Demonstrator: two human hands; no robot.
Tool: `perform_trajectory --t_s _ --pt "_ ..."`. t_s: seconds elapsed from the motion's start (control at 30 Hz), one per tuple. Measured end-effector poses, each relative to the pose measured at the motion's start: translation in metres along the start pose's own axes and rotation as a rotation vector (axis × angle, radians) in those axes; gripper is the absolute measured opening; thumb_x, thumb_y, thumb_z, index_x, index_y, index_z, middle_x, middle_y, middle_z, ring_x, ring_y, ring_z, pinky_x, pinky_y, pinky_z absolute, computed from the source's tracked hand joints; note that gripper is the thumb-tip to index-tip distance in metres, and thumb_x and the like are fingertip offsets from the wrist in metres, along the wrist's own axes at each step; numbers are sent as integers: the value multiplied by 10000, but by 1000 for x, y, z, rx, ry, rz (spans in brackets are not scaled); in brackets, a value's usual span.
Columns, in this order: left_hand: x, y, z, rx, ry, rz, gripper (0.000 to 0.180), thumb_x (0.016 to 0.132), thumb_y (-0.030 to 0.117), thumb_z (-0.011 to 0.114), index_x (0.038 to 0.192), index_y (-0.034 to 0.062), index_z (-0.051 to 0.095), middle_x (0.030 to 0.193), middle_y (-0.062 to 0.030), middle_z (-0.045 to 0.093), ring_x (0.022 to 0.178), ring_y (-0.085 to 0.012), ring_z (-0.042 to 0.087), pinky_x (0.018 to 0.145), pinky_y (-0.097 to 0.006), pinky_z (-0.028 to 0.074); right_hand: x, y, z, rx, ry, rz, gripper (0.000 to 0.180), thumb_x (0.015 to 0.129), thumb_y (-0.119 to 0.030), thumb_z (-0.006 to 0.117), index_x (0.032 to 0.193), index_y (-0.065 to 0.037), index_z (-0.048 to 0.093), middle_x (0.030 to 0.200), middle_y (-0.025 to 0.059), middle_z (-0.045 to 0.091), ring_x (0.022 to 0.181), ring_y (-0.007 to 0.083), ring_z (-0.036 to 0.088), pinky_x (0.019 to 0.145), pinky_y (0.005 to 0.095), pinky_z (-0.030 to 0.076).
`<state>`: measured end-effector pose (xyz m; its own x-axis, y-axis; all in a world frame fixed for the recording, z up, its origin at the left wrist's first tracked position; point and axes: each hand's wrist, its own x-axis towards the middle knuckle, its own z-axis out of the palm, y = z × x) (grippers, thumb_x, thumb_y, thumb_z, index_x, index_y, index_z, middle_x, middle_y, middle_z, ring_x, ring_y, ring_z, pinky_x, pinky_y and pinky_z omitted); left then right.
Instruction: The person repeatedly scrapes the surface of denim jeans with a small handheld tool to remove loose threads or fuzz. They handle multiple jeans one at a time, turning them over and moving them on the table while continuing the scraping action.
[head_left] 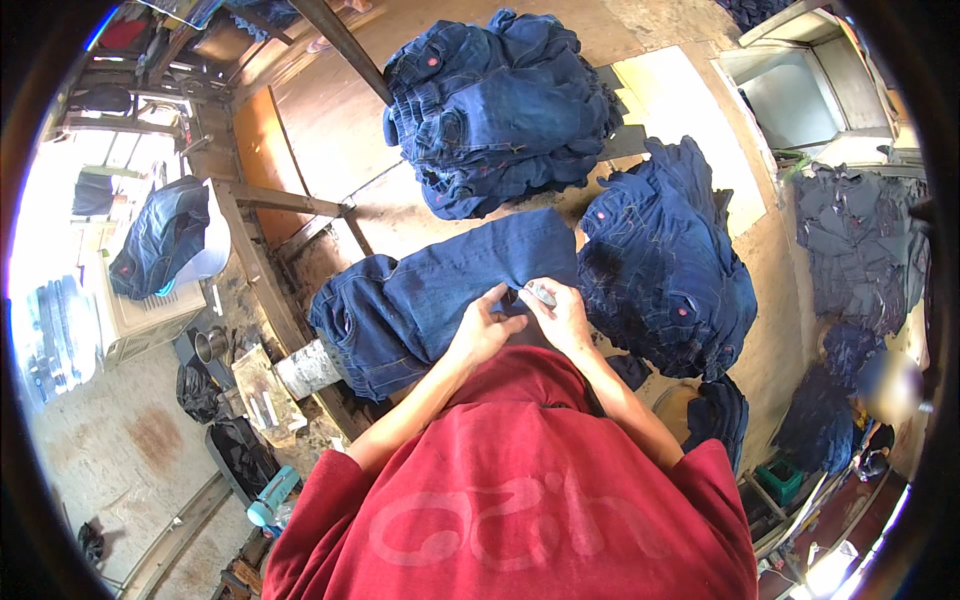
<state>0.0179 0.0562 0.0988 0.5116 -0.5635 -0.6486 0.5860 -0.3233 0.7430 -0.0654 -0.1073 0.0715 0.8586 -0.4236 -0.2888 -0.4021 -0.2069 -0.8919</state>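
Head view shows the right hand with fingers clamped on a small pale object; left hand, fingers apart, is at the blue denim garment.

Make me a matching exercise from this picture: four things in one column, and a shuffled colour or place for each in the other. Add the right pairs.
Things:
1. Crate
2. Small pale object
3. Worn shirt
4. Laid-out denim garment

Colours and places:
A. Dark red
B. Blue, just beyond the left hand
C. Green, low on the picture's right side
D. In the fingers of the right hand

Right pairs: 1-C, 2-D, 3-A, 4-B
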Motion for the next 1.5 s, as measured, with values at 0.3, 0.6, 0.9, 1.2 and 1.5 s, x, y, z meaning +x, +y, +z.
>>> perform_trajectory --t_s 0.3,0.6,0.9,1.2,1.5 --pt "4 -32 -3 -378 30 -183 223 1095 225 664 1171 38 569 781 -35 601 468 -89 406 469 -288 324 1 4 -10 -262 -3 303 550 964 -517 789 748 -18 703 681 174 687 634 320 698 626 461 501" --pt "-22 -35 -7 -638 105 -232 103 1128 179 546 1113 77 554 978 -91 672 463 -114 395 467 -342 350 0 19 -7 -233 41 174 465 987 -386 782 731 -30 626 599 131 595 553 216 600 579 434 442" --pt "-3 -19 -6 20 13 -59 170 1099 229 589 1118 63 617 905 -80 689 430 -102 369 460 -300 336 -10 7 -8 -161 69 100 399 998 -351 785 763 -47 678 596 84 638 525 178 593 547 378 460" --pt "-23 -23 -15 -316 5 -264 83 1068 130 579 1073 56 616 824 -45 649 445 -87 381 463 -306 321 -13 8 -2 -120 71 125 405 999 -327 791 753 -39 646 576 71 577 520 151 533 534 383 412" --pt "-51 -36 -41 -516 153 -347 97 1085 141 552 1132 59 575 958 -126 734 476 -141 442 508 -334 388 -3 25 -8 -65 37 122 406 1004 -319 791 760 -30 643 572 60 545 544 103 496 539 370 400"
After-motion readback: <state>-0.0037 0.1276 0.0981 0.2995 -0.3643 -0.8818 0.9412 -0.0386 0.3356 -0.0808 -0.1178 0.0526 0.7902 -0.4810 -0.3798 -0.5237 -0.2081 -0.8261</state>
